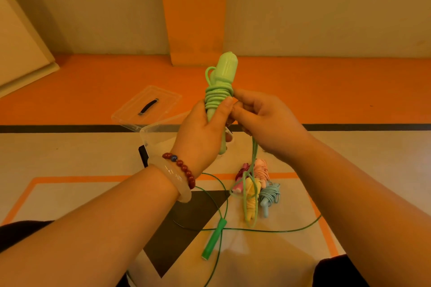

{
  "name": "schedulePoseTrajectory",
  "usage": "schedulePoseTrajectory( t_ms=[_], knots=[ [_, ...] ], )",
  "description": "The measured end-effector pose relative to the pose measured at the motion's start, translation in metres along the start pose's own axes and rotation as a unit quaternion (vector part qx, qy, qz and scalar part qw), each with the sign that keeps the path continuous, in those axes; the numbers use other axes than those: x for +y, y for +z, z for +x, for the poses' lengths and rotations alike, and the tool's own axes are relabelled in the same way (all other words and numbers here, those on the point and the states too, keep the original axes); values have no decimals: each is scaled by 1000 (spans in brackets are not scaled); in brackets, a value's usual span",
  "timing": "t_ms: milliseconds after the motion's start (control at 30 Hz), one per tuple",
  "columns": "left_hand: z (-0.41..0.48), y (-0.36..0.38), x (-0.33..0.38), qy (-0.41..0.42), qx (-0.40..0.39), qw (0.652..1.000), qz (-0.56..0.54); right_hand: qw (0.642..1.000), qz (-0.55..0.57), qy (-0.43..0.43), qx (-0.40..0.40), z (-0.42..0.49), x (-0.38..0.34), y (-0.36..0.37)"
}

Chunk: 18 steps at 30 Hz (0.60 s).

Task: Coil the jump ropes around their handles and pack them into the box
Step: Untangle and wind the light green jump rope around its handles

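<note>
Orange-and-cream floor (70, 154) under us, plain wall beyond, and the clear box (154, 135) sits open with its lid (130, 114) lying just behind it. Over the box's right side, our left hand (203, 133) is wrapped round the pale green handles (225, 70), thumb pressing on the coils (217, 98). Our right hand (263, 121), just right of the box, pinches the cord where it leaves the winding. The loose tail (253, 170) drops to the floor right of the box, straight across the wound bundles (258, 184) in pink, yellow and blue. Nearer us than the box, a dark green rope (213, 240) lies unwound. The danger, we reckon: that tail could snag a bundle and drag it along, or, if our thumb lifts, the turns could slacken and slip off.
</note>
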<state>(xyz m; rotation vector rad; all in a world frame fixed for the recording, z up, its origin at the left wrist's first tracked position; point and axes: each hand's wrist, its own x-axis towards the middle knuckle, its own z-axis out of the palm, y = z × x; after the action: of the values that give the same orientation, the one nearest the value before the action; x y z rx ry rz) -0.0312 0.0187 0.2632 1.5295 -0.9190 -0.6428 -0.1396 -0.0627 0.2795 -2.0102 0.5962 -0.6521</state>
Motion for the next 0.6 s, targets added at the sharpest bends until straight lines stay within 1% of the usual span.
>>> schedulePoseTrajectory(
  t_ms=[67, 100, 167, 233, 333, 367, 467, 500, 600],
  knots=[
    [3, -2, 1, -24, 6, 998, -56, 999, 5, 14, -35, 1, -2, -9],
    [5, -3, 3, -32, 7, 996, -85, 999, 9, 21, -33, 1, -2, -13],
    [6, -3, 6, -48, 7, 990, -133, 1000, -1, 23, 7, 1, -1, -17],
    [6, -2, 8, -68, 7, 982, -178, 999, -34, 12, 39, 1, 1, -14],
    [6, -2, 9, -69, -13, 974, -214, 996, -78, 21, 27, 0, 2, -7],
    [6, -2, 9, -65, -25, 972, -223, 997, -74, 31, 22, 1, 2, -7],
    [6, -4, 11, -70, -59, 965, -247, 997, 22, 67, 19, 2, 2, -7],
    [6, -5, 12, -76, -68, 962, -255, 997, 38, 71, 21, 2, 2, -6],
    [6, -7, 12, -111, -90, 944, -296, 997, 41, 58, 27, 3, 5, -5]
  ],
)
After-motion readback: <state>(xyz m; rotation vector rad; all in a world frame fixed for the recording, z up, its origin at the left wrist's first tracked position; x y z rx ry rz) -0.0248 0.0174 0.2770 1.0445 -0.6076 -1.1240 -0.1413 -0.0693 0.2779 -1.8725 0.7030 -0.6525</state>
